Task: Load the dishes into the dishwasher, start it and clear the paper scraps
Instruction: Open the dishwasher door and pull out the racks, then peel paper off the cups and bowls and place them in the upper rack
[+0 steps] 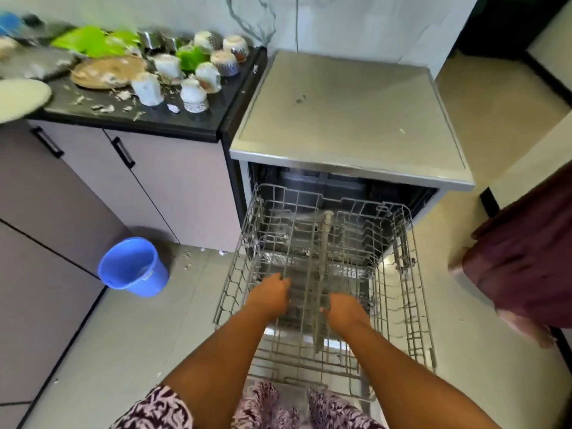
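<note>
The dishwasher (349, 119) stands open with its grey wire rack (411, 274) pulled out toward me and holding no dishes. Both hands reach down into the rack. My left hand (270, 294) curls its fingers over the wires left of the centre bar. My right hand (343, 311) grips the wires just right of that bar, its fingertips hidden. Dirty dishes sit on the black counter (185, 122) at the upper left: several upturned cups (147, 88), a brown plate (106, 71) and green plates (83, 40). Paper scraps (103, 108) lie among them.
A blue bucket (133, 266) stands on the floor left of the rack, with a few paper bits (187, 258) beside it. Cabinet doors (93, 181) run under the counter. Another person in a maroon garment (526, 258) stands close on the right.
</note>
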